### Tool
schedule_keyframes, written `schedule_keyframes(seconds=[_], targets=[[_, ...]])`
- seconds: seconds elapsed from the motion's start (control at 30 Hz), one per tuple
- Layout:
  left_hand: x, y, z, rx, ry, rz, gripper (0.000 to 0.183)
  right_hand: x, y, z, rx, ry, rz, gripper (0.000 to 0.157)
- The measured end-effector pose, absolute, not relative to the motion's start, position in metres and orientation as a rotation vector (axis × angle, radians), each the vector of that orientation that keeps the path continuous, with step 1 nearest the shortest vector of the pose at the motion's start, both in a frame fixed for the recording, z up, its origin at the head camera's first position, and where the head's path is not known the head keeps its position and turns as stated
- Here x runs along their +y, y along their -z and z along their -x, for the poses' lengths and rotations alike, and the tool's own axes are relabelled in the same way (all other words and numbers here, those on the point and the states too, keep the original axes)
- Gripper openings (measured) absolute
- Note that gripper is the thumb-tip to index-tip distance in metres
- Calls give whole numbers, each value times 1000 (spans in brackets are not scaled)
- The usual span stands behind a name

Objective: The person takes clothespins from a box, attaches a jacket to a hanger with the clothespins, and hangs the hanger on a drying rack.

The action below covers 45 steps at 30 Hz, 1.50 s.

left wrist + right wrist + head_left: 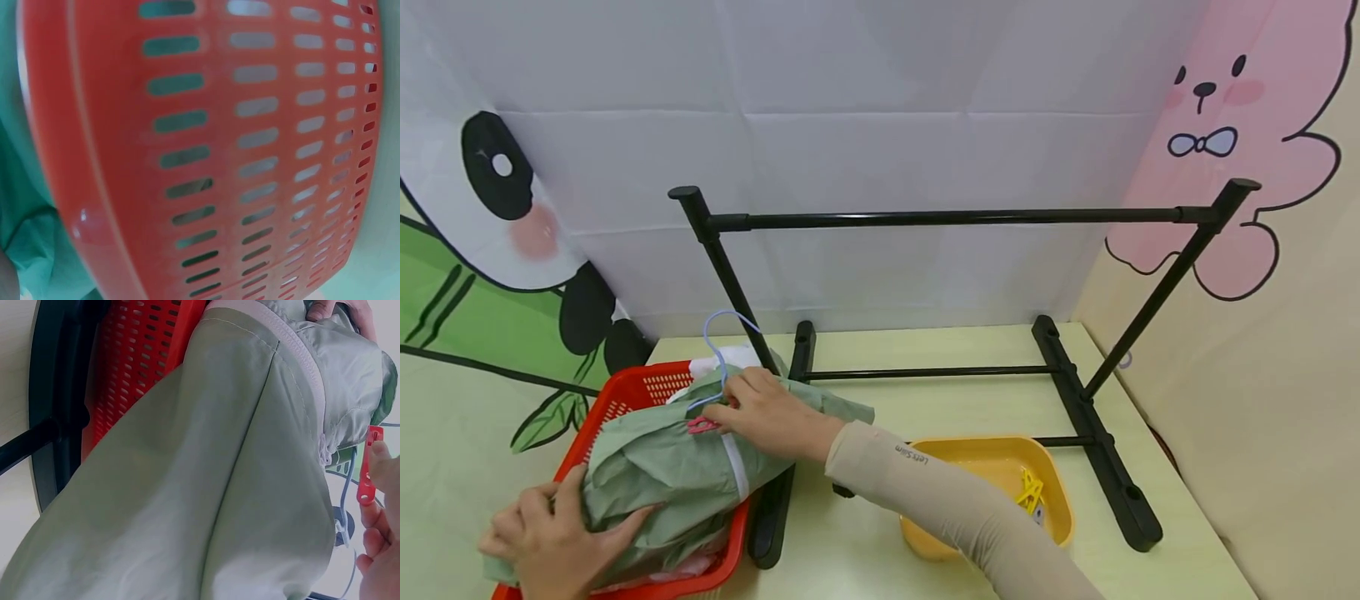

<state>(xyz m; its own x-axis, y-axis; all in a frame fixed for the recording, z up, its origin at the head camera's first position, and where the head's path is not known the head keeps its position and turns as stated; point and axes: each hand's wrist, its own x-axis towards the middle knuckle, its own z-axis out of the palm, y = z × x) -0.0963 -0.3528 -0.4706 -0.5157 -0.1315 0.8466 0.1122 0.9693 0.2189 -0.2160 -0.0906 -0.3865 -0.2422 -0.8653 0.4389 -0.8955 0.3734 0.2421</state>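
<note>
A sage-green jacket (655,458) with a white zipper (735,467) lies bunched over the red basket (617,392). The hook of a light blue hanger (709,329) sticks up from its far side. My right hand (771,417) pinches a red clothespin (369,465) between thumb and fingers, beside the hanger and the jacket's edge. At the near left, my left hand (553,533) grips the jacket, thumb and fingers spread around a fold. In the left wrist view the basket's slotted wall fills most of the picture, with green cloth along the left.
A black garment rack (962,218) stands behind and right of the basket, its left foot (771,517) close to the basket wall. On the table (1180,533), a yellow tray (992,450) holds yellow clothespins (1030,490), partly behind my right sleeve.
</note>
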Motion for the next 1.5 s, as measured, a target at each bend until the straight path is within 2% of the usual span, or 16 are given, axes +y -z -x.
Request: schedule_keyframes(seconds=[0.73,1.5], targets=[[-359,484,99,-2040,270,22,100,-106,393,213,-2106,-52,-1428,21],[-352,473,108,-1891,233,80,97,-113,387,215,-2092,16,-1364,27]])
